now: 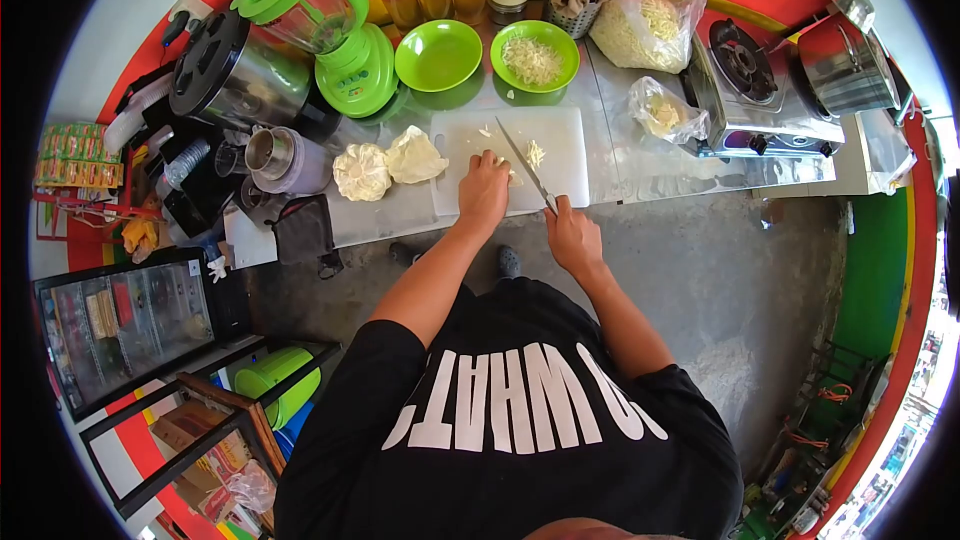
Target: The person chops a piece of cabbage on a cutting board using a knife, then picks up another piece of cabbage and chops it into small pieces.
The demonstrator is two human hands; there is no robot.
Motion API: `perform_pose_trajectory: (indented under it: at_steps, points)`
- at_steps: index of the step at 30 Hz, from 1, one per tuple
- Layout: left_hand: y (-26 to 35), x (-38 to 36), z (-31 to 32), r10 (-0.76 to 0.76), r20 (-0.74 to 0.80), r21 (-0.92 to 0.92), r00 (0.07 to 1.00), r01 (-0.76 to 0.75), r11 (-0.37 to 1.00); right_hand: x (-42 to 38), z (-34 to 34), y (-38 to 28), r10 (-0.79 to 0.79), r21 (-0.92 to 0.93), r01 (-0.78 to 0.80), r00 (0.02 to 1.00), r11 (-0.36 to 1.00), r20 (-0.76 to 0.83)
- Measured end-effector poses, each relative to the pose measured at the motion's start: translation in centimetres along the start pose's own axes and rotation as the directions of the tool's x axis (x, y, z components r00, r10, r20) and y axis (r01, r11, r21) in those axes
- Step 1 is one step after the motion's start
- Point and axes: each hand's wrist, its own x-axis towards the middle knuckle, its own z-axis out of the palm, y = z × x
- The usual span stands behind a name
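My right hand (pixel 575 238) grips the handle of a kitchen knife (pixel 526 163), its blade slanting up and left over the white cutting board (pixel 565 130). To its left, my left hand (pixel 484 190) is closed with fingers curled down on a small pale piece of cabbage (pixel 514 177), partly hidden by the fingers. A little heap of shredded cabbage (pixel 535 153) lies right of the blade, and a few scraps lie above my left hand. Left of the board sit two large pale cabbage pieces, one rounded (pixel 361 172) and one beside it (pixel 416 155).
Behind the board stand a green bowl of shredded cabbage (pixel 535 55), another green bowl (pixel 438 56) and a green blender (pixel 355 70). A bag of shreds (pixel 650 25), a smaller bag (pixel 665 112) and a gas stove (pixel 760 105) are at right. Metal containers (pixel 285 160) crowd the left.
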Motion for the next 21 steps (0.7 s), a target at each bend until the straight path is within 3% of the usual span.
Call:
perform_pose_trajectory:
  at_steps: [2, 6, 11, 15, 21]
  points:
    - [0.0, -0.1, 0.7, 0.113, -0.209, 0.092, 0.971, -0.095, 0.991, -0.5, 0.2, 0.1, -0.001, 0.002, 0.001, 1.000, 1.000, 0.003]
    - [-0.1, -0.6, 1.5, 0.175, -0.148, 0.022, 0.973, -0.174, 0.984, -1.1, 0.4, -0.2, 0.023, -0.032, -0.022, 0.999, 0.999, 0.043]
    - [-0.6, -1.5, 1.4, 0.286, -0.234, -0.028, 0.929, -0.300, 0.954, -1.1, -0.7, -0.8, 0.029, -0.099, -0.016, 0.991, 0.995, 0.130]
    - [-0.8, -1.5, 1.2, 0.277, -0.157, -0.018, 0.948, -0.283, 0.959, -1.2, -2.5, -2.4, 0.019, -0.154, 0.008, 0.985, 0.988, 0.171]
    - [0.0, -0.6, 1.3, 0.206, -0.044, 0.085, 0.978, -0.201, 0.976, -1.4, 0.5, -2.1, 0.035, -0.241, -0.005, 0.992, 0.971, 0.119]
